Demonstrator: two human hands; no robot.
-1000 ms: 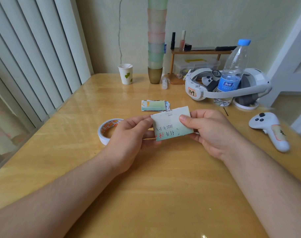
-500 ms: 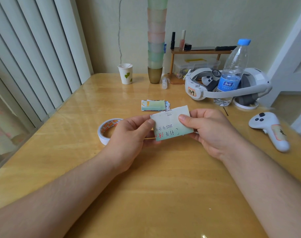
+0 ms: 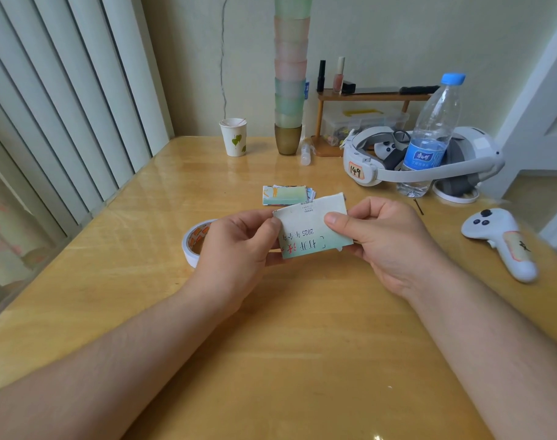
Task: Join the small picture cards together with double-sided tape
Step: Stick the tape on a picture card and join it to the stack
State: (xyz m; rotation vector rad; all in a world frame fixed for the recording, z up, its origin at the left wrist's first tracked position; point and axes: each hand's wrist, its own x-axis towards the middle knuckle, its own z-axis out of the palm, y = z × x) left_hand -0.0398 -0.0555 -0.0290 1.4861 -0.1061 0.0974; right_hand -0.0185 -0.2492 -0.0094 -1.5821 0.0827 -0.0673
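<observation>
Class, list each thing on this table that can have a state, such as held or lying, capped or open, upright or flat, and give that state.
card: held above the table, pinched at both ends
left hand: pinches the card's left end
right hand: pinches the card's right end
tape roll: lying flat
card pile: stacked on the table
water bottle: upright, capped
paper cup: upright, open
controller: lying down

A water bottle [image 3: 431, 141] stands against a white headset [image 3: 426, 160], with a controller [image 3: 502, 242] lying well apart.

tape roll [image 3: 197, 241] half hidden, cup stack [image 3: 291, 74] cropped
</observation>
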